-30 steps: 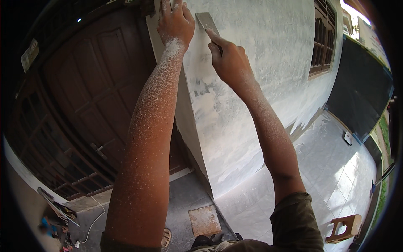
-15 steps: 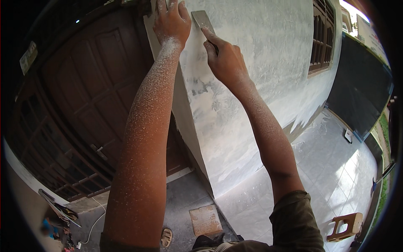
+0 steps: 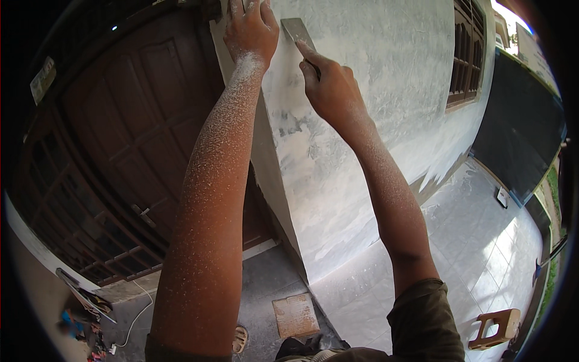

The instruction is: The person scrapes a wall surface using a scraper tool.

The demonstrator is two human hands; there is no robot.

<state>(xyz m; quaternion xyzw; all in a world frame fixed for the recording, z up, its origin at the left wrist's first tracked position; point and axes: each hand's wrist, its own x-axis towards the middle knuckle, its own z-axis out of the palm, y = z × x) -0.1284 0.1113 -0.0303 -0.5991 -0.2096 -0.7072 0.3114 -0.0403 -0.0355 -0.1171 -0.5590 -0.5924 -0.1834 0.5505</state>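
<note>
A pale plastered wall (image 3: 386,78) is filling the middle, its corner running behind the left hand (image 3: 250,31), whose fingers are lying partly out of view, so I cannot tell their opening or hold. The right hand (image 3: 333,87) is gripping a flat scraper (image 3: 295,30) in curled fingers, the index pointing along its blade, which is jutting up-left past that fingertip.

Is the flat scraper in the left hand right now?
No, the right hand grips the scraper, whose flat blade shows to the right of the left hand.
</note>
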